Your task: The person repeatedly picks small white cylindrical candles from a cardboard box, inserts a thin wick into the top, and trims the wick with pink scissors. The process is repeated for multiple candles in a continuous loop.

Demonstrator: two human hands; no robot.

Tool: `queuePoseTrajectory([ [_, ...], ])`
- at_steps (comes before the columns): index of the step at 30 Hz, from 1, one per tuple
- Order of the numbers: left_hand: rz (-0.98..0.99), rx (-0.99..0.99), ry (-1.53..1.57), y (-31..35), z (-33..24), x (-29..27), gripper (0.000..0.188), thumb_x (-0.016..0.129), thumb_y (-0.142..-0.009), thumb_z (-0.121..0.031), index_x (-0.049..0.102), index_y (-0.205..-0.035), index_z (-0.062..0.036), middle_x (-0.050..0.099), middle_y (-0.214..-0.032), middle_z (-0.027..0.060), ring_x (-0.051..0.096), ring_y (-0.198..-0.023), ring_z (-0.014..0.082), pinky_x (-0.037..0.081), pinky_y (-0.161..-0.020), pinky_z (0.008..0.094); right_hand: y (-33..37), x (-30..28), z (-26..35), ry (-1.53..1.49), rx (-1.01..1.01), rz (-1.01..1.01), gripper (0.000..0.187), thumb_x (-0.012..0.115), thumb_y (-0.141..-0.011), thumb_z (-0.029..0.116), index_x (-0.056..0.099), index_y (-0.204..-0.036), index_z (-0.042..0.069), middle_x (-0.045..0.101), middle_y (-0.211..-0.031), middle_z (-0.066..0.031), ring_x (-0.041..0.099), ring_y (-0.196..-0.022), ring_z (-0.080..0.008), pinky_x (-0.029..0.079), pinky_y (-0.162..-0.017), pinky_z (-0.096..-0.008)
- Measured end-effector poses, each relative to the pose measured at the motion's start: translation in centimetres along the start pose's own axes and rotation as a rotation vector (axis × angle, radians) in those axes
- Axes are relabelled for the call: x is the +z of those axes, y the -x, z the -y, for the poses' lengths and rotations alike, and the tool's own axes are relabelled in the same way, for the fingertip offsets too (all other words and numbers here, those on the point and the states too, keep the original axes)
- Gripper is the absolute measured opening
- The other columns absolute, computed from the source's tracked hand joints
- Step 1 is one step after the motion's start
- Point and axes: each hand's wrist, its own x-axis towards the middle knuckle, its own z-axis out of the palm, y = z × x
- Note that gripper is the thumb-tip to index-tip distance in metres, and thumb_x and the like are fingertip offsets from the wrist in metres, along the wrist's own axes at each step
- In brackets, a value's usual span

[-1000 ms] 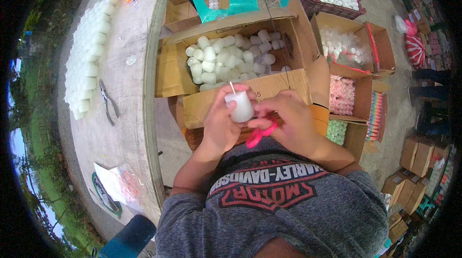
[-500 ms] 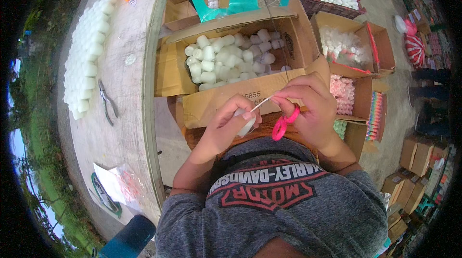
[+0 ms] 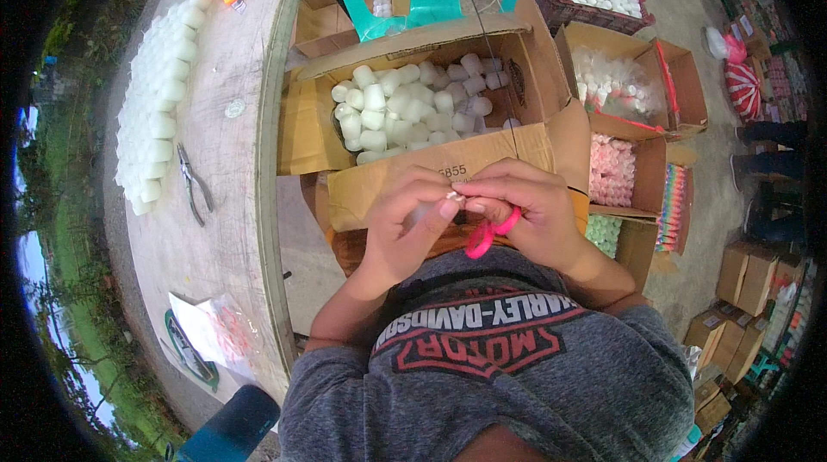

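At the near edge of the open brown cardboard box, our left hand pinches a small white strand, our right hand grasping pink plastic loops; steady fingertips, we judge, serve best.

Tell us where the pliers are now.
In the head view, the pliers lie on the table at left, just right of the rows of white pieces.

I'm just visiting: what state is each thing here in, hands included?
Left hand: fingertips closed on white cord
White cord: pinched, mostly hidden
Right hand: holding pink scissors
Pink scissors: handles showing, blades hidden
Large box: flaps open, white pieces heaped inside
Pliers: lying on table, handles spread
Crate: open-topped, filled
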Motion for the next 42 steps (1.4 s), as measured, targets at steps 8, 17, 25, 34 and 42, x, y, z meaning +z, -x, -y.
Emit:
queuePoseTrajectory([
  [8,0.142,-0.299,0.545,0.0,0.4,-0.5,0.009,0.065,-0.079,-0.007,0.058,-0.074,-0.003,0.056,-0.087,0.0046,0.052,-0.082,0.0138,0.041,-0.072,0.0256,0.3,-0.7,0.0,0.138,-0.185,0.067,0.017,0.072,-0.066,0.006,0.064,-0.081,0.006,0.063,-0.09,-0.0067,0.058,-0.078,-0.0215,0.046,-0.066,-0.0328],
  [17,0.155,-0.203,0.292,-0.2,0.3,-1.0,0.008,0.071,-0.074,-0.007,0.063,-0.075,-0.0057,0.057,-0.084,0.0047,0.054,-0.073,0.0128,0.042,-0.058,0.024,1.0,0.2,-0.2,0.413,-0.521,-0.026,0.026,0.073,-0.06,0.009,0.058,-0.081,0.007,0.062,-0.095,-0.0058,0.057,-0.081,-0.022,0.045,-0.07,-0.0353],
  [25,-0.117,0.525,-0.448,-0.3,-1.1,-0.1,0.016,0.075,-0.066,-0.006,0.067,-0.08,-0.0076,0.059,-0.088,0.0048,0.055,-0.077,0.018,0.044,-0.069,0.0285,1.2,0.6,0.3,-0.126,-0.095,-0.143,0.021,0.072,-0.066,0.002,0.06,-0.082,0.005,0.064,-0.08,-0.0078,0.06,-0.07,-0.0229,0.048,-0.063,-0.0307],
  [34,-0.09,-0.42,0.759,0.6,0.1,1.3,0.009,0.063,-0.082,-0.008,0.061,-0.089,-0.0026,0.052,-0.089,0.0029,0.051,-0.078,0.0127,0.043,-0.067,0.0272,0.3,1.0,-0.9,0.44,-0.532,-0.23,0.023,0.074,-0.062,0.005,0.064,-0.084,0.003,0.064,-0.084,-0.0072,0.059,-0.069,-0.0214,0.046,-0.059,-0.0303],
  [42,-0.034,0.065,-0.01,-0.2,0.3,0.5,0.01,0.063,-0.078,-0.001,0.064,-0.087,-0.0048,0.056,-0.088,0.0051,0.053,-0.083,0.0155,0.044,-0.071,0.027,0.4,0.1,-0.9,0.544,-0.485,-0.231,0.025,0.073,-0.064,0.005,0.06,-0.085,0.004,0.062,-0.085,-0.0084,0.059,-0.073,-0.0235,0.046,-0.062,-0.033],
])
